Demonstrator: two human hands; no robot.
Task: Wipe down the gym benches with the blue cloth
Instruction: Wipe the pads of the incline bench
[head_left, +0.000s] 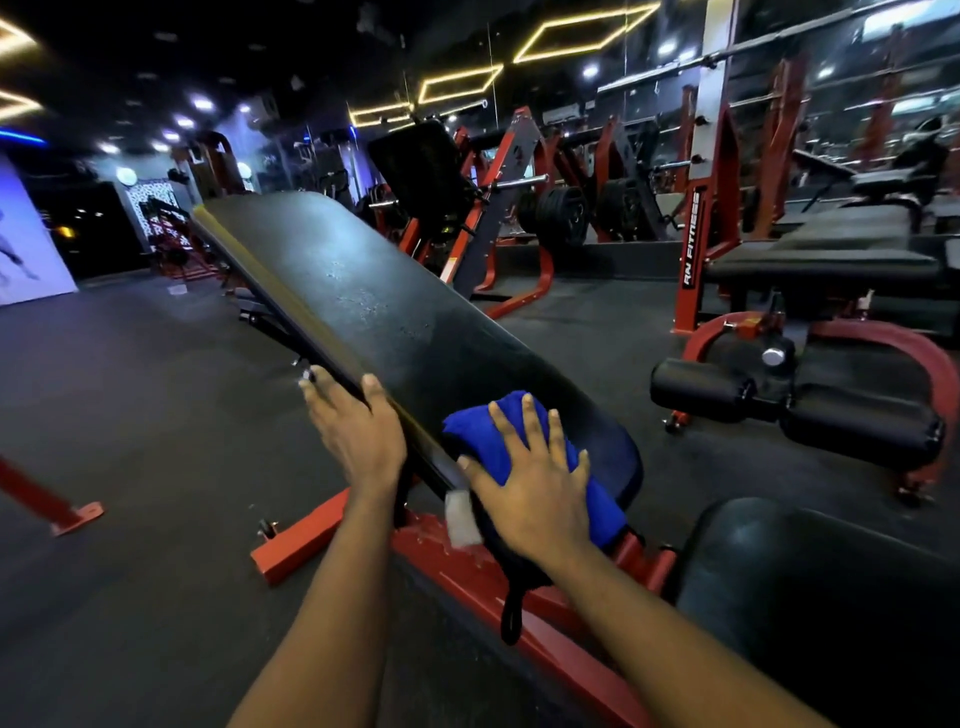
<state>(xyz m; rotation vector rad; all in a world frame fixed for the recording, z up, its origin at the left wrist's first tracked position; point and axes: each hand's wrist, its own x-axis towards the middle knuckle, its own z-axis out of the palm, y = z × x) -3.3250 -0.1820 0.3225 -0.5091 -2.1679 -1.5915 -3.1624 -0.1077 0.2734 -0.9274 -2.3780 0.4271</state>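
Observation:
A long black padded bench back (363, 296) slopes up and away from me on a red frame (467, 582). The blue cloth (478, 431) lies bunched on the pad's near, lower end. My right hand (535, 483) presses flat on the cloth with fingers spread and straight. My left hand (353, 426) holds the pad's left edge, thumb on top and fingers reaching down the side. A white tag of the cloth hangs just left of my right hand.
The bench's black seat pad (810, 587) is at the lower right. Another bench with black roller pads (800, 405) and a red rack stands to the right. Weight plates (563, 213) and machines line the mirrored back wall. Dark rubber floor (130, 395) spreads to the left.

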